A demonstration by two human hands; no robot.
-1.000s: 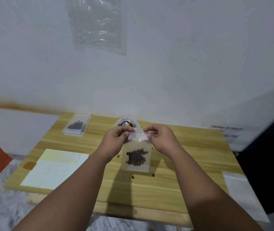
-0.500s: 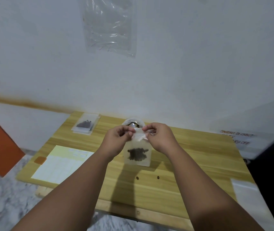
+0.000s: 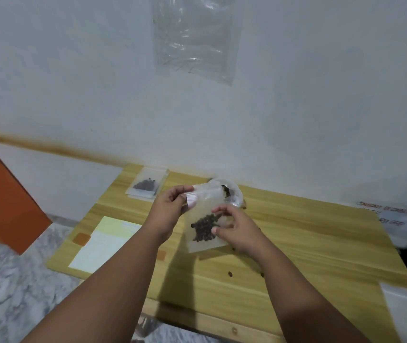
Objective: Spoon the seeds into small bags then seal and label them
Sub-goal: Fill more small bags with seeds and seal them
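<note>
The right hand (image 3: 235,231) has dropped from the top of the small bag (image 3: 204,203) to its side, fingers pinching it beside the seeds (image 3: 202,229); the left hand (image 3: 170,206) pinches the top corner; the bag hangs tilted above the wooden bench (image 3: 308,243); white wall (image 3: 73,82) behind; marble floor (image 3: 11,280) at left.

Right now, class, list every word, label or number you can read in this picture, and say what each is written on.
"JANGAN DI CABUT": red handwriting on the white sign at right, blurred, so uncertain.
"OFF": end of that sign's bottom line; the rest is unreadable.
Faint marks on the sheet on the table: too small to read.
No text seen on the held bag.
</note>
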